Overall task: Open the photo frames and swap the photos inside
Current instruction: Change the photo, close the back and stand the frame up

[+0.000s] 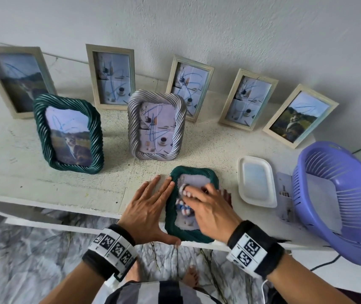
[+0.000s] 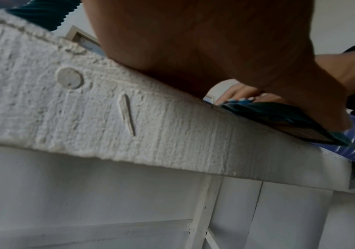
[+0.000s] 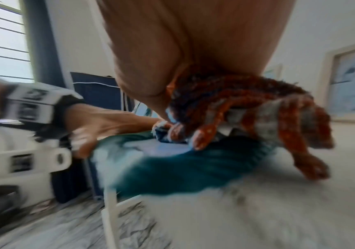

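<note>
Green frame [image 1: 191,216] lies flat at the worktop [image 1: 65,183] front edge, its near end slightly overhanging. Left hand [image 1: 151,212] lies flat beside the frame's left side, fingers [image 1: 153,183] straight and spread on the worktop, thumb along the frame's near corner. Right hand [image 1: 210,212] sits on top of the frame, fingers curled round a knitted cloth [image 3: 247,107] pressed on the picture. White tray [image 1: 256,181] just right; purple basket [image 1: 342,202] further right, overhanging. Open worktop left of the left hand; more frames standing behind.
</note>
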Tool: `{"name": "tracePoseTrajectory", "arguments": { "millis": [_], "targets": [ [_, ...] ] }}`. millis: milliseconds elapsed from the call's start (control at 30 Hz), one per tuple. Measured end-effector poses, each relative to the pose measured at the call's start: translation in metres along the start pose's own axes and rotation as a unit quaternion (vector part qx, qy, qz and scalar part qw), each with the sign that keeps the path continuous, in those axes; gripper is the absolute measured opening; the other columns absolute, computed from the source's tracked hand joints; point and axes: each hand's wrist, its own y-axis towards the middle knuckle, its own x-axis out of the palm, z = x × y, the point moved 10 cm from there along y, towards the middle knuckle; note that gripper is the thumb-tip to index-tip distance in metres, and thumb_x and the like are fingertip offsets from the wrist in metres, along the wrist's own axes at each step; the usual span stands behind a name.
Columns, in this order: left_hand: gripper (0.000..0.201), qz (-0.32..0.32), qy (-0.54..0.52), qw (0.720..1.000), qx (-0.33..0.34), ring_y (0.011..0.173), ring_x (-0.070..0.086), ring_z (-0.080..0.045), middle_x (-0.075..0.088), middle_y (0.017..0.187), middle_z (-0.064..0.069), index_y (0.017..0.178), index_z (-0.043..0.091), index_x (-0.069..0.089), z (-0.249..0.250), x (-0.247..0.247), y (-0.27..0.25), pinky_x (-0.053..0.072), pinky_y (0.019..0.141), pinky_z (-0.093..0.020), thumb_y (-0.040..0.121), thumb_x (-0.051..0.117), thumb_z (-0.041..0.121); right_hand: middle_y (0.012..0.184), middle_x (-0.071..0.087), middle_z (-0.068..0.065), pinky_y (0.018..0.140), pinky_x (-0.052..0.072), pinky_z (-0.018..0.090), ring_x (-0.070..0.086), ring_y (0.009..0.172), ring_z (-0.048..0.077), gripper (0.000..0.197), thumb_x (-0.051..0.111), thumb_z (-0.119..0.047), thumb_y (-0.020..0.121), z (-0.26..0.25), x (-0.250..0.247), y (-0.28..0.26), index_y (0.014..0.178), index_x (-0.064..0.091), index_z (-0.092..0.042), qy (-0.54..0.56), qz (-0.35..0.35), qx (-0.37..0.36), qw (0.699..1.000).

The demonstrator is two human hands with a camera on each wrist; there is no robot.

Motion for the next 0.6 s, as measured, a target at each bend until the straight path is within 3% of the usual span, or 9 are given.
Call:
{"name": "tracePoseTrajectory", "arguments": {
  "millis": [100,200,300,433,500,600],
  "targets": [
    [0.144,-0.001,0.0,1.0,-0.001,0.15,-0.005,-0.023,0.007,0.163,-0.004,0.155,0.009,0.009,0.0,0.0,0.0,0.003,0.119,-0.042,0.05,0.035,0.104,0.135,0.053,0.005,0.08,0.051,0.034,0.048,0.095,0.021,0.042,0.063,-0.014,0.08,-0.004,0.003,-0.028,0.122,0.063,-0.014,0.015,-0.014,-0.021,1.0],
    [0.143,0.002,0.001,1.0,0.002,0.15,-0.01,-0.022,0.002,0.163,-0.003,0.155,0.01,0.005,0.0,0.0,0.0,-0.001,0.119,-0.041,0.051,0.035,0.104,0.129,0.056,0.01,0.072,0.052,0.031,0.05,0.088,0.02,0.043,0.069,-0.019,0.08,0.034,-0.005,-0.026,0.122,0.062,-0.013,-0.017,0.016,0.032,0.999],
    [0.143,0.005,0.002,1.0,-0.001,0.15,-0.01,-0.022,0.002,0.163,-0.003,0.156,0.01,0.005,0.0,-0.001,0.0,-0.002,0.119,-0.041,0.051,0.035,0.104,0.131,0.053,0.014,0.079,0.051,0.034,0.053,0.094,0.022,0.054,0.076,-0.016,0.075,0.04,-0.004,-0.01,0.126,0.059,-0.011,-0.043,0.029,0.071,0.996],
    [0.143,0.005,0.004,1.0,0.002,0.15,-0.009,-0.022,0.003,0.164,-0.003,0.156,0.01,0.006,-0.001,0.0,0.0,0.001,0.119,-0.042,0.052,0.034,0.104,0.135,0.046,0.011,0.085,0.053,0.036,0.05,0.102,0.021,0.05,0.072,-0.005,0.075,0.006,0.014,-0.034,0.122,0.057,-0.011,-0.011,-0.011,-0.006,1.0],
    [0.142,0.006,0.002,1.0,0.002,0.15,-0.008,-0.022,0.003,0.164,-0.003,0.156,0.011,0.006,-0.001,0.0,0.0,0.002,0.119,-0.042,0.052,0.034,0.104,0.13,0.05,0.01,0.079,0.056,0.039,0.053,0.1,0.022,0.048,0.078,-0.005,0.068,0.008,0.01,-0.05,0.114,0.062,-0.01,-0.03,-0.008,-0.035,0.999],
    [0.143,0.007,0.0,1.0,0.001,0.15,-0.011,-0.021,0.0,0.163,-0.001,0.156,0.012,0.003,0.0,0.0,0.0,0.0,0.12,-0.042,0.051,0.033,0.104,0.123,0.054,0.007,0.07,0.057,0.034,0.046,0.092,0.02,0.061,0.085,-0.005,0.058,0.038,-0.005,-0.039,0.115,0.066,-0.012,-0.042,0.027,0.032,0.998]
  ]
}}
